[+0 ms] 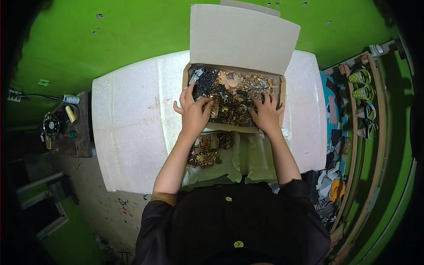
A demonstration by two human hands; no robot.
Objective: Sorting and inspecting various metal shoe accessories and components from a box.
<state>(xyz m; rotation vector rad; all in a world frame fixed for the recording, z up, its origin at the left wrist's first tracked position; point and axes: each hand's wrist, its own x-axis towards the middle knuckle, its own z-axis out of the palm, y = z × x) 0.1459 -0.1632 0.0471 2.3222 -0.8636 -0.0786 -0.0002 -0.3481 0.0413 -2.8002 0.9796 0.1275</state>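
Note:
An open cardboard box (283, 93) lies in front of me, its lid raised at the back. Small metal fittings (238, 104) in gold, silver and dark tones fill it, with black beads or bits (204, 84) heaped in its left part. Over the left rim is my left hand (194, 112); thumb and forefinger close together at the gold pieces, other fingers spread. Whatever they pinch is too small to make out. My right hand (266, 115) lies at the box's right side with fingers apart, their tips touching the fittings, and nothing shows in its grasp.
The box rests on a white sparkly table cover (132, 115). Nearer me are clear plastic bags (260, 154) and a pile of gold fittings (205, 157). A small wooden table (81, 143) with thread spools stands left; a wooden rack (353, 176) with sandals stands right.

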